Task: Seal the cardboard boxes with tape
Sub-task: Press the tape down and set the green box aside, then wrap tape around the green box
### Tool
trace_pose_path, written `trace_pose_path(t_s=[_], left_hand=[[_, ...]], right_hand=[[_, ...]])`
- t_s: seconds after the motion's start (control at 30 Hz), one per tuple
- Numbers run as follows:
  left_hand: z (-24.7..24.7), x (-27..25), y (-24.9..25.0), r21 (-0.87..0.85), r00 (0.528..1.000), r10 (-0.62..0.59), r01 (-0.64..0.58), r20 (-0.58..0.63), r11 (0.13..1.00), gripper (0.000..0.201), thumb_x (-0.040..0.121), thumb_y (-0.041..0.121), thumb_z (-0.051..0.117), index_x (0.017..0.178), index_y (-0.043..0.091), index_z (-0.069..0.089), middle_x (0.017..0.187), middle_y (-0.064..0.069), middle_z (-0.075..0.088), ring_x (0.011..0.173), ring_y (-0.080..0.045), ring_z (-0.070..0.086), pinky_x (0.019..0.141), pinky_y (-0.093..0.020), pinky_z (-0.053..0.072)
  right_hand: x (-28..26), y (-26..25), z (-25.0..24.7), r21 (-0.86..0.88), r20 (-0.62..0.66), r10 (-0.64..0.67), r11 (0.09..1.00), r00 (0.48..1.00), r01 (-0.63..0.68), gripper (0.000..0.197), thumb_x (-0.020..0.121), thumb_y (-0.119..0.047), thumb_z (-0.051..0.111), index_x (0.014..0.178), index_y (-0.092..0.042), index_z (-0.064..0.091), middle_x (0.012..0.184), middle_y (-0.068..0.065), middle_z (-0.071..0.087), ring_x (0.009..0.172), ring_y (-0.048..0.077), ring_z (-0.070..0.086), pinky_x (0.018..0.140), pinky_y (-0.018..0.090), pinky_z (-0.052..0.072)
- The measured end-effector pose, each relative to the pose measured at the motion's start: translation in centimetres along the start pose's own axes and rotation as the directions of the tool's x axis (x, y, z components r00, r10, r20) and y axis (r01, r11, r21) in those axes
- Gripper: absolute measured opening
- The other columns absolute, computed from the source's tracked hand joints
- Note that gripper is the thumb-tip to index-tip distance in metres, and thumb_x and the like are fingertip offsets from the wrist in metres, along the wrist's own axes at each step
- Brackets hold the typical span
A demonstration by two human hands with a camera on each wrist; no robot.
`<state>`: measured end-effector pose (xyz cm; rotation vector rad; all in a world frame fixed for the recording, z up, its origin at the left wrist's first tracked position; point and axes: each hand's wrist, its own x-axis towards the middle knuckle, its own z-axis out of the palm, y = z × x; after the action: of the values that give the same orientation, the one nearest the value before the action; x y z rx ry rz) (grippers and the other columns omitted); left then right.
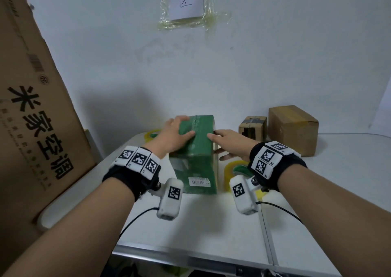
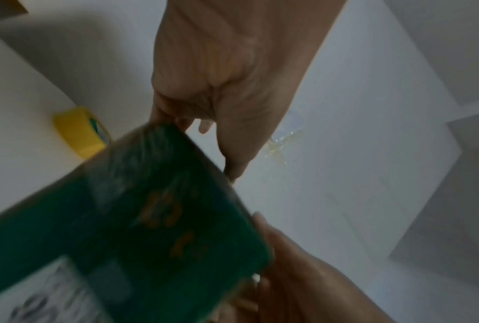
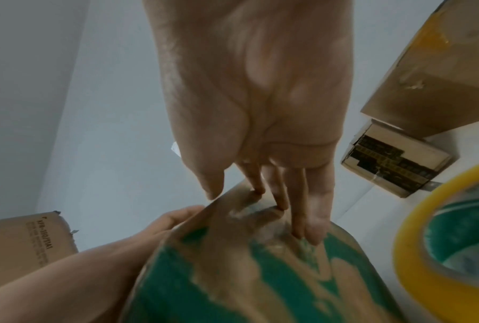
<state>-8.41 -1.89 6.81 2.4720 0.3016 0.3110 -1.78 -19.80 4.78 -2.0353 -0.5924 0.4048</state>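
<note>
A green cardboard box (image 1: 195,156) stands upright in the middle of the white table (image 1: 211,223), a white label low on its near face. My left hand (image 1: 176,131) grips its top left edge, thumb on the top and fingers curled over the side. In the blurred left wrist view the left hand (image 2: 221,105) curls over the green box (image 2: 138,229). My right hand (image 1: 226,140) presses the box's right side with straight fingers (image 3: 318,207); that face of the box (image 3: 260,273) is torn to brown in patches. A yellow tape roll (image 1: 229,172) lies just right of the box.
A second yellow tape roll (image 1: 151,135) lies behind my left hand. A small box with dark tape (image 1: 252,128) and a plain brown box (image 1: 293,128) stand at the back right. A tall printed carton (image 1: 38,107) leans at the left. The table's front edge (image 1: 190,253) is near me.
</note>
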Motion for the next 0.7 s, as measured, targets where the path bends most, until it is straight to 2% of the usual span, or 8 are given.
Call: trace_pose_path(t_s=[0.07,0.13,0.27,0.33,0.47,0.57,0.63,0.7], left_hand=[[1.0,-0.6,0.0,0.137,0.997,0.056,-0.062,0.049,0.989,0.047,0.096,0.050,0.050,0.140,0.038,0.042,0.161,-0.004,0.013,0.142,-0.026,0.032,0.110,-0.034,0.032],[1.6,-1.1,0.2,0.161,0.996,0.060,-0.071,0.073,0.984,0.049,0.098,0.053,0.042,0.143,0.037,0.042,0.161,-0.002,0.018,0.146,-0.020,0.023,0.111,-0.032,0.028],[1.9,-1.4,0.4,0.341,0.996,0.090,-0.080,-0.016,0.937,0.049,0.104,0.047,0.025,0.142,0.024,0.044,0.144,-0.010,0.049,0.135,-0.029,0.042,0.104,-0.041,0.041],[2.3,-1.1,0.2,0.361,0.984,0.117,-0.061,-0.137,0.931,0.048,0.103,0.048,0.027,0.137,0.023,0.049,0.144,-0.012,0.049,0.128,-0.032,0.049,0.102,-0.044,0.045],[4.1,-1.0,1.8,0.436,0.848,0.454,-0.311,-0.274,0.845,0.039,0.101,0.028,0.046,0.139,0.023,0.049,0.156,-0.004,0.032,0.143,-0.029,0.027,0.116,-0.044,0.026],[6.4,-2.0,5.2,0.317,0.746,0.651,-0.588,-0.144,0.744,0.038,0.098,0.019,0.051,0.135,0.024,0.053,0.155,0.005,0.034,0.126,-0.016,0.046,0.110,-0.032,0.032],[8.6,-2.4,6.9,0.195,0.779,0.623,-0.624,0.071,0.757,0.038,0.099,0.022,0.051,0.137,0.026,0.051,0.153,0.008,0.036,0.123,-0.012,0.048,0.108,-0.027,0.032],[10.9,-2.3,8.0,0.168,0.816,0.508,-0.562,0.276,0.810,0.042,0.098,0.025,0.054,0.139,0.021,0.050,0.146,-0.001,0.047,0.129,-0.017,0.047,0.108,-0.029,0.036]], right_hand=[[-0.2,0.7,-0.3,-0.017,-0.057,-0.019,1.000,0.998,0.018,0.040,0.103,-0.042,0.041,0.127,-0.016,0.058,0.122,0.004,0.062,0.108,0.025,0.064,0.087,0.041,0.058],[-0.5,1.9,-0.9,-0.048,-0.181,-0.057,0.998,0.982,0.049,0.037,0.104,-0.035,0.040,0.125,-0.012,0.061,0.117,0.005,0.065,0.106,0.023,0.063,0.092,0.041,0.055],[-1.6,5.4,-3.2,-0.046,-0.423,-0.022,0.999,0.906,0.003,0.027,0.096,-0.011,0.049,0.115,-0.012,0.068,0.104,0.002,0.073,0.108,0.017,0.062,0.099,0.034,0.048],[-2.5,7.0,-4.4,-0.035,-0.485,0.032,0.998,0.874,-0.055,0.024,0.092,-0.008,0.056,0.112,-0.012,0.070,0.108,0.001,0.069,0.113,0.017,0.059,0.098,0.027,0.044],[-3.8,10.3,-6.5,0.031,-0.532,0.159,0.985,0.831,-0.169,0.024,0.092,-0.006,0.060,0.113,-0.008,0.071,0.123,0.009,0.065,0.120,0.025,0.055,0.098,0.032,0.043],[-4.4,13.0,-7.2,0.134,-0.522,0.258,0.966,0.813,-0.220,0.020,0.091,-0.002,0.056,0.103,-0.010,0.070,0.115,0.015,0.068,0.102,0.026,0.061,0.071,0.026,0.047],[-4.6,14.4,-7.7,0.188,-0.506,0.305,0.952,0.807,-0.243,0.021,0.091,-0.001,0.053,0.090,-0.014,0.068,0.110,0.015,0.070,0.091,0.023,0.060,0.063,0.023,0.045],[-4.7,15.5,-8.4,0.214,-0.477,0.335,0.941,0.813,-0.262,0.020,0.090,-0.001,0.055,0.093,-0.014,0.070,0.107,0.011,0.069,0.088,0.022,0.059,0.069,0.027,0.049]])
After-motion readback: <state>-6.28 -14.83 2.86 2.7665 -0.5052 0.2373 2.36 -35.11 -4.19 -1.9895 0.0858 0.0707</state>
